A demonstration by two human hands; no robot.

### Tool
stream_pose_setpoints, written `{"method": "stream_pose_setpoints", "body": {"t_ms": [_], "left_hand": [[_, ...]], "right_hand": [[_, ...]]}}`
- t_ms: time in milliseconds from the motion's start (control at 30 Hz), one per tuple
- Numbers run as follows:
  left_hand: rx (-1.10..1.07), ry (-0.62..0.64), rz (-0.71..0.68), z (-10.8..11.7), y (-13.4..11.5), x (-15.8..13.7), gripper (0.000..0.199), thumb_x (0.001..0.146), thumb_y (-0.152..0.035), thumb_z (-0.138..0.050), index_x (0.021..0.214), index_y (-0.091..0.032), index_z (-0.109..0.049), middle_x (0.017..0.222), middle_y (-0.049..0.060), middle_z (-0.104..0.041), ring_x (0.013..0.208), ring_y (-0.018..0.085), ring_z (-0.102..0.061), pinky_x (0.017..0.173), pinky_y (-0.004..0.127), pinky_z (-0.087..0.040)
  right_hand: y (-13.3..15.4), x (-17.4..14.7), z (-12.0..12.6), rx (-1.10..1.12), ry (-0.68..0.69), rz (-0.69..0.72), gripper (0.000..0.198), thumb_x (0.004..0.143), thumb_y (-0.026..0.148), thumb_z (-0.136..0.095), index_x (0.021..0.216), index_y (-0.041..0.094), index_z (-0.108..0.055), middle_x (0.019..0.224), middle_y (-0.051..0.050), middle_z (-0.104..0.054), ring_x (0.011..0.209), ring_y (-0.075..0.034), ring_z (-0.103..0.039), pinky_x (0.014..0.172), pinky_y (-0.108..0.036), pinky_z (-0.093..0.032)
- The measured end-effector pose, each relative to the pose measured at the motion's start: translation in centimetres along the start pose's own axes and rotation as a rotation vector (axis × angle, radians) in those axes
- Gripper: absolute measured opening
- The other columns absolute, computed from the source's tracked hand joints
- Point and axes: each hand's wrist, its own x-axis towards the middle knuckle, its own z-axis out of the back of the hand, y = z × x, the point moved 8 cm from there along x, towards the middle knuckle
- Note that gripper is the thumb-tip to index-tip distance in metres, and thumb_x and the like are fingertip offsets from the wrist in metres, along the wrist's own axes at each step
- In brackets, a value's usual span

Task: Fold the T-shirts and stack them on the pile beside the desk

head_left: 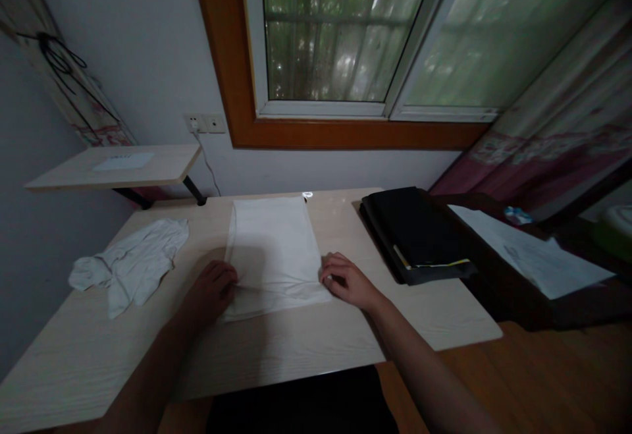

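Note:
A white cloth, folded into a rectangle, lies flat on the pale wooden table in front of me. Small creases run across its near part. My left hand is closed at the cloth's left edge, its fingers curled so that the tips are partly hidden. At the opposite edge, my right hand pinches the fabric between thumb and fingers. Further left rests a second white garment, crumpled and apart from both hands.
Black folders are stacked at the table's right side. A raised shelf with a paper sheet stands at the back left. Beyond the table's right edge, papers lie on a dark surface. A window is behind.

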Motion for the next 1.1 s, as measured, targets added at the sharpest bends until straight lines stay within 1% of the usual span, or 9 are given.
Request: {"method": "stream_pose_setpoints", "body": {"t_ms": [100,233,367,500,633,733,933,1100], "left_hand": [[-0.053,0.009,0.018,0.2,0.2,0.0,0.015,0.089,-0.015,-0.056,0.098,-0.022,-0.065,0.104,0.008,-0.065,0.102,0.023,-0.058,0.092,0.041,-0.052],[-0.108,-0.032,0.066,0.8,1.0,-0.2,0.014,0.093,-0.021,-0.055,0.099,-0.022,-0.068,0.102,0.008,-0.066,0.101,0.023,-0.059,0.091,0.040,-0.052],[-0.115,-0.050,0.105,0.9,1.7,-0.2,0.016,0.095,-0.024,-0.055,0.099,-0.023,-0.071,0.101,0.007,-0.066,0.100,0.022,-0.058,0.092,0.039,-0.051],[-0.123,-0.035,0.115,0.7,1.8,-0.2,0.017,0.095,-0.025,-0.056,0.094,-0.022,-0.073,0.098,0.007,-0.067,0.098,0.021,-0.059,0.091,0.037,-0.050],[-0.167,-0.017,0.146,0.4,2.0,-0.2,0.019,0.096,-0.027,-0.055,0.090,-0.020,-0.072,0.094,0.006,-0.065,0.091,0.019,-0.060,0.085,0.033,-0.050],[-0.200,0.028,0.168,0.1,1.9,-0.1,0.022,0.098,-0.027,-0.052,0.087,-0.019,-0.070,0.091,0.005,-0.064,0.085,0.017,-0.060,0.079,0.030,-0.050],[-0.176,0.049,0.177,0.4,1.1,0.3,0.027,0.099,-0.029,-0.049,0.081,-0.018,-0.065,0.084,0.004,-0.062,0.079,0.016,-0.059,0.075,0.028,-0.049],[-0.170,0.034,0.174,0.5,1.4,0.2,0.025,0.098,-0.029,-0.051,0.081,-0.018,-0.067,0.084,0.004,-0.062,0.078,0.016,-0.059,0.075,0.028,-0.049]], "right_hand": [[-0.1,0.1,0.0,-0.002,-0.018,-0.002,0.018,0.095,0.032,-0.057,0.083,0.024,-0.067,0.085,-0.004,-0.066,0.088,-0.022,-0.060,0.085,-0.039,-0.049],[-0.5,0.2,0.0,0.009,-0.050,-0.006,0.015,0.094,0.030,-0.061,0.081,0.023,-0.066,0.082,-0.004,-0.063,0.086,-0.021,-0.058,0.082,-0.036,-0.047],[-1.1,0.3,-0.2,-0.012,-0.058,-0.021,0.012,0.091,0.031,-0.068,0.083,0.023,-0.066,0.084,-0.003,-0.062,0.090,-0.021,-0.057,0.086,-0.036,-0.046],[-1.4,0.3,-0.5,-0.035,-0.049,-0.014,0.010,0.088,0.029,-0.073,0.084,0.023,-0.066,0.087,-0.003,-0.061,0.093,-0.021,-0.055,0.090,-0.038,-0.044],[-1.6,0.3,-0.5,-0.034,-0.047,-0.009,0.009,0.087,0.028,-0.075,0.086,0.023,-0.067,0.093,-0.004,-0.062,0.097,-0.022,-0.055,0.091,-0.038,-0.043],[-1.6,0.3,-0.4,-0.023,-0.046,-0.013,0.010,0.086,0.027,-0.075,0.088,0.023,-0.067,0.095,-0.004,-0.062,0.098,-0.022,-0.055,0.091,-0.038,-0.044],[-1.6,0.4,-0.3,0.002,-0.051,-0.011,0.008,0.088,0.028,-0.074,0.085,0.023,-0.069,0.095,-0.004,-0.062,0.097,-0.021,-0.057,0.091,-0.038,-0.044],[-1.5,0.5,0.0,0.021,-0.075,0.003,0.010,0.093,0.029,-0.069,0.086,0.023,-0.071,0.093,-0.005,-0.063,0.096,-0.021,-0.057,0.089,-0.038,-0.045]]}}
